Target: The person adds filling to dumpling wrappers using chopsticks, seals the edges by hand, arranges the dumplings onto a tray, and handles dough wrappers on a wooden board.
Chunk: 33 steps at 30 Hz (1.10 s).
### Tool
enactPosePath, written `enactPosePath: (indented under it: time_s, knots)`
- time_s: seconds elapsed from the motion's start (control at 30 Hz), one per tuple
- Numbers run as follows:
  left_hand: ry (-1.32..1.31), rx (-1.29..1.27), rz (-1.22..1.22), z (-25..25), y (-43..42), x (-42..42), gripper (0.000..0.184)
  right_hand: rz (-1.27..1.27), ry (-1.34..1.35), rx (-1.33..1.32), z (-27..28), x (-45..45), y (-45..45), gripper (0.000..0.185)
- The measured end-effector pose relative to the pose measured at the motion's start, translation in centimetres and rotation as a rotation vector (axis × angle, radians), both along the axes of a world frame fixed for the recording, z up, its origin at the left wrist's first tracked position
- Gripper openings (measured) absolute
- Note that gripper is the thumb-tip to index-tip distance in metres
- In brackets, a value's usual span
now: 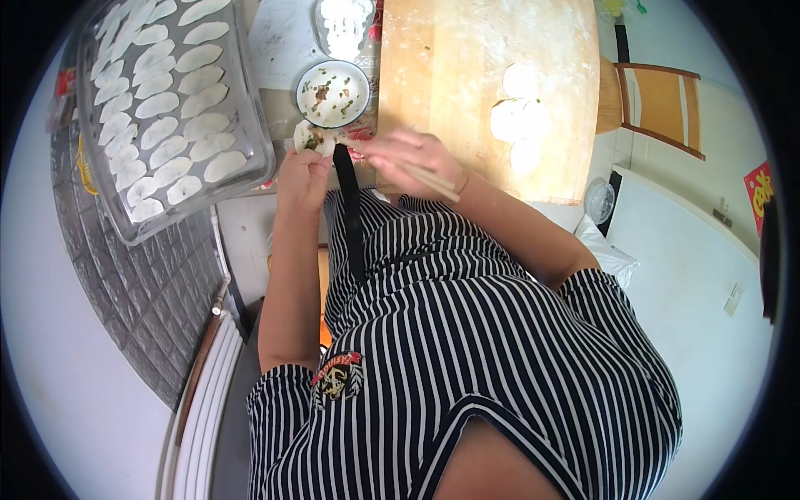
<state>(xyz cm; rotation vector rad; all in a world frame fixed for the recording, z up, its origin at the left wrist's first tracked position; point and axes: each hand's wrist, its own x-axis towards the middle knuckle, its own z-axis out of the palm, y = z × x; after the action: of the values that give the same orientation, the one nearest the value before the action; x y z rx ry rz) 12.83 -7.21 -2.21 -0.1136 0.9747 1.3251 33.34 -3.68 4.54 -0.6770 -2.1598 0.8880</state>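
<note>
My left hand (304,177) holds a round dough wrapper (303,133) with dark green and brown filling on it, just below the bowl. In my right hand (417,158) is a pair of chopsticks (429,177), their tips close to the wrapper's right side. A white bowl (333,93) with a dark rim has bits of filling left on its inside. On the floured wooden board (450,92) several round wrappers (510,120) lie toward the right, some overlapping. Rows of white dumplings (202,79) fill much of the tray (260,133) at the left.
Behind the bowl stands a clear container (344,29) with white contents. A black strap (347,200) hangs from near my hands. A wooden chair (667,108) is at the upper right, a white radiator (208,400) at the lower left.
</note>
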Motion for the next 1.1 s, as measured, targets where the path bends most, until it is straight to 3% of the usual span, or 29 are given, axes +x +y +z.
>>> enactPosePath:
  time_s: [0.2, 0.4, 0.47, 0.53, 0.63, 0.83, 1.03, 1.1]
  knots:
    - [0.014, 0.011, -0.055, -1.1, 0.1, -0.8, 0.050, -0.155, 0.052, -0.179, 0.2, -1.6, 1.0, 0.020]
    - [-0.002, 0.052, -0.101, -1.3, 0.1, -1.3, 0.049, 0.030, -0.088, 0.133, 0.4, -0.3, -0.2, 0.022]
    - [0.005, 0.059, -0.118, -1.9, 0.2, -1.5, 0.050, 0.004, 0.055, 0.135, -0.9, -0.1, -0.5, 0.020]
    - [0.013, 0.050, -0.121, -1.8, 0.2, -1.3, 0.051, -0.050, 0.124, 0.074, -1.1, -1.0, 0.5, 0.019]
    - [0.010, 0.045, -0.128, -1.8, 0.3, -1.4, 0.052, -0.242, 0.007, -0.196, -0.7, -1.1, 1.4, 0.016]
    - [-0.007, 0.030, -0.114, -1.5, 0.6, -1.4, 0.055, -0.223, 0.049, -0.242, 0.0, -1.1, 0.1, 0.017]
    - [-0.028, 0.048, -0.141, -1.1, 0.5, -1.8, 0.056, -0.070, 0.103, -0.062, -0.1, -0.4, -0.9, 0.019]
    - [-0.038, 0.046, -0.128, -0.7, 0.6, -1.5, 0.056, -0.156, 0.076, -0.062, -0.3, -1.0, 0.2, 0.018]
